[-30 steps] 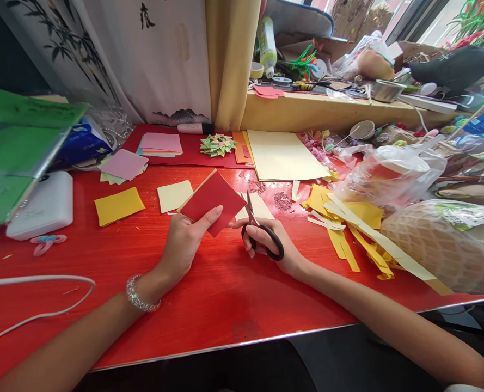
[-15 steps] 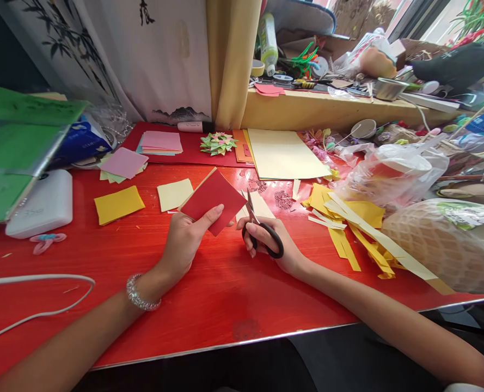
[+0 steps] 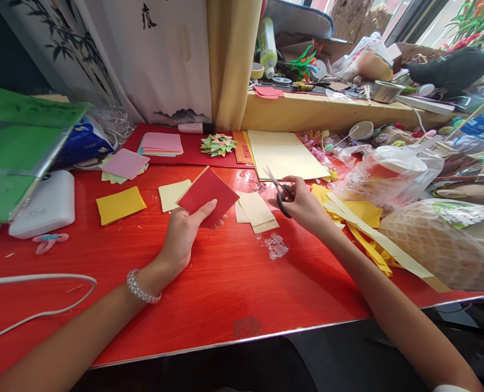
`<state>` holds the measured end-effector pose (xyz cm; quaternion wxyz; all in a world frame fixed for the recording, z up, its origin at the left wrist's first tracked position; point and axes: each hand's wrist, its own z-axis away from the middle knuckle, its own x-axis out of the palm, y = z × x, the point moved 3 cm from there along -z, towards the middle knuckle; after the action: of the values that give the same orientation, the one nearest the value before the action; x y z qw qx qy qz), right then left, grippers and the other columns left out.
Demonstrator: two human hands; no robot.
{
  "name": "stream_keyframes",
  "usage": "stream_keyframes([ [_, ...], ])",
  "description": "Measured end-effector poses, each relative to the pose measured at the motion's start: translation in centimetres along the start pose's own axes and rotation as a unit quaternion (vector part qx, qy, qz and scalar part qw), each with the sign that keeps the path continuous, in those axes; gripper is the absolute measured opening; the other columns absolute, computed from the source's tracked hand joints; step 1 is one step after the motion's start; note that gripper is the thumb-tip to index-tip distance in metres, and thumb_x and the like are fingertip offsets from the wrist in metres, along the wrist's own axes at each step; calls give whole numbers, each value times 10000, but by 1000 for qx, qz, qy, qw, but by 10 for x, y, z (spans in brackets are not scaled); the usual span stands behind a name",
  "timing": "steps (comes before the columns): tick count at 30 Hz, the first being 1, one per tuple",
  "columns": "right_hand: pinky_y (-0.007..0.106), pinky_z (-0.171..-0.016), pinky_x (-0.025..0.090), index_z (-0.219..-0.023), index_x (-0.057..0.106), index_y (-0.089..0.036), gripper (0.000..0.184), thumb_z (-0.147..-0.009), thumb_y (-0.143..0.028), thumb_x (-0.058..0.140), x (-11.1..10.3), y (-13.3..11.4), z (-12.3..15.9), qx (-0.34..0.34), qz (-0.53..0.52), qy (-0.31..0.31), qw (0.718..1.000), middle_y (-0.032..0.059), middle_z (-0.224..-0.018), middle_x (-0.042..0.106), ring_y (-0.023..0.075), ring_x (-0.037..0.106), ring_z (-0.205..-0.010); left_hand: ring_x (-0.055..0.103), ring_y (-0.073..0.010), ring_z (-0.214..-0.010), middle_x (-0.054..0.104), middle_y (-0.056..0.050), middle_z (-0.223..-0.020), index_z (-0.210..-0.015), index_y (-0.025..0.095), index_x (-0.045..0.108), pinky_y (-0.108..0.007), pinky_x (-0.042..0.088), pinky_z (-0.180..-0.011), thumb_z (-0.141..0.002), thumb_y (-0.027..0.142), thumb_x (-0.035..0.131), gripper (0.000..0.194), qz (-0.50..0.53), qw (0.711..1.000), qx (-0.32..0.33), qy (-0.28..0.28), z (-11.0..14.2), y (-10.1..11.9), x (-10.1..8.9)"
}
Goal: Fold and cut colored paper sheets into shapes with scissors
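My left hand pinches a small stack of square paper, red on top with a pale edge showing behind, thumb across its lower corner. To the right, my right hand grips black-handled scissors, the blades pointing up and left over the table. Between the hands lie cream paper pieces. Cream squares sit just behind the left hand's stack, and a yellow paper stack lies farther left. The fingers behind the red paper are mostly hidden.
Yellow and cream offcuts lie right of my right hand, beside a net-wrapped bundle. Large cream sheets, a folded paper ring and pink paper squares are at the back. A white power bank and cable occupy the left.
My right hand has carried the scissors away from the red paper, to the right and farther back, uncovering the cream pieces. My left hand, still holding the stack, has shifted slightly left.
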<state>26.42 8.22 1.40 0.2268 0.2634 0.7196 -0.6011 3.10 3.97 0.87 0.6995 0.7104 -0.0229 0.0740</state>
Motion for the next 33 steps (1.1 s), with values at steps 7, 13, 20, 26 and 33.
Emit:
stream_keyframes([
  [7,360,-754,403,-1198,479,-87,453,-766,-223,470,-13,26,-11,1,349,-57,935,201,-1062,546,306,514,-958,551,-132,-527,626,-29,-588,-696,128,627,-232,422,-485,-743,355,628,232,-22,993,-31,-113,4,-1,5],
  [13,305,-648,402,-1163,515,-132,503,-731,-383,571,-23,23,-5,10,341,-173,924,162,-1019,560,267,544,-845,595,-157,-721,674,-47,-841,-850,155,667,-220,435,-560,-692,374,681,271,-5,989,-97,-116,4,-7,4],
  [20,305,-655,416,-879,621,-158,370,-843,-482,445,-15,-13,4,-4,106,-21,994,98,-900,615,199,572,-790,594,-165,-717,671,-44,-787,-777,150,657,-235,433,-590,-699,392,669,255,-29,985,-107,-129,4,-8,5],
  [26,229,-460,420,-714,522,-158,333,-714,-470,640,39,-41,39,40,-246,-279,927,4,-634,557,116,554,-546,577,-146,-635,669,-47,-750,-762,141,649,-232,407,-547,-758,413,596,277,-68,965,-140,-212,9,-8,14],
  [33,202,-449,357,-688,537,-143,301,-714,-412,669,44,-27,37,71,-255,-254,930,-20,-563,536,70,491,-483,330,-61,-439,418,63,-480,-629,171,510,-206,262,-451,-775,426,585,304,-95,985,-59,-134,-2,-2,5],
])
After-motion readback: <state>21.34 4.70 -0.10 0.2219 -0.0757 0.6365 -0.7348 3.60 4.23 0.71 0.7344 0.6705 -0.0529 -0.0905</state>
